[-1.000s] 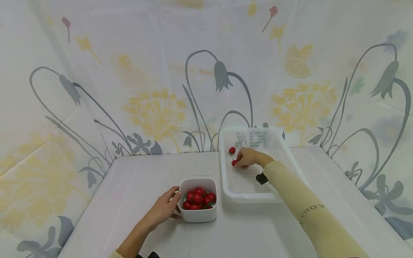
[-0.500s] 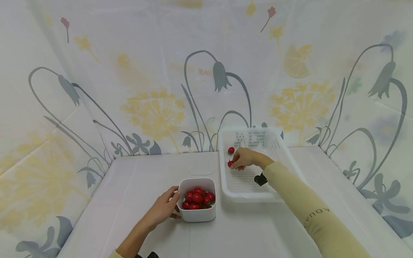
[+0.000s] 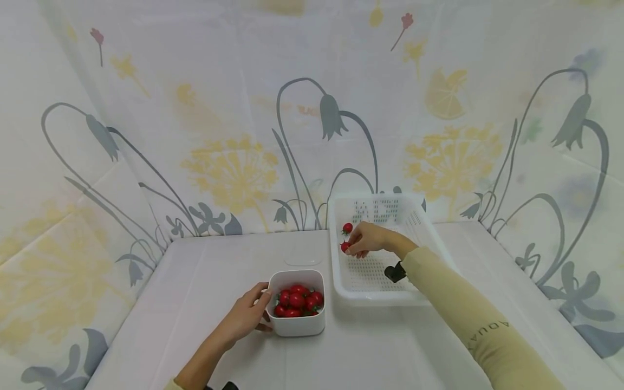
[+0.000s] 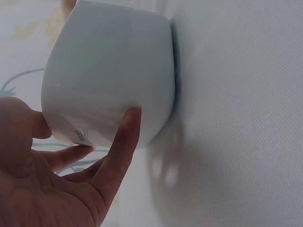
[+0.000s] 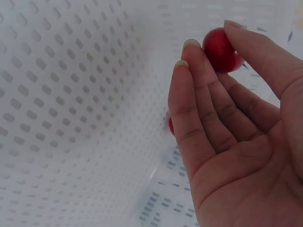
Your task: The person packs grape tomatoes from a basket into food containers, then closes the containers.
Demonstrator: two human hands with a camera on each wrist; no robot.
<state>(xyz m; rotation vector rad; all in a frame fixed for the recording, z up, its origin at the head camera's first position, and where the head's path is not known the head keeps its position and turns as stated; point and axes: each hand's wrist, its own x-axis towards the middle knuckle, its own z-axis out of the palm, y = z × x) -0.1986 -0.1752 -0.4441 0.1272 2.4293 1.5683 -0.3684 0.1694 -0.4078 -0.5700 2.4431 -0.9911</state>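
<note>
My left hand (image 3: 245, 313) rests its fingertips against the outside of a small white square container (image 3: 298, 326), thumb near the rim. Several red cherry tomatoes (image 3: 295, 300) fill its bottom. In the left wrist view, the container's smooth wall (image 4: 109, 71) meets fairly straight fingers (image 4: 124, 137). Over at the white perforated basket (image 3: 375, 297), my right hand (image 3: 369, 239) reaches inside and pinches a cherry tomato (image 5: 219, 49) between thumb and fingertips. Another cherry tomato (image 3: 347, 228) lies just beyond it by the basket's left wall, partly hidden behind the fingers in the right wrist view.
Basket and container stand close together on a white covered table (image 3: 195, 292), the basket farther back and right. A flower-printed cloth (image 3: 234, 108) hangs behind the table and along both sides. My right sleeve (image 3: 468, 303) crosses over the basket's front right side.
My right hand has shifted slightly left with the pinched cherry tomato, toward the basket's left wall. The left hand has stayed at the container.
</note>
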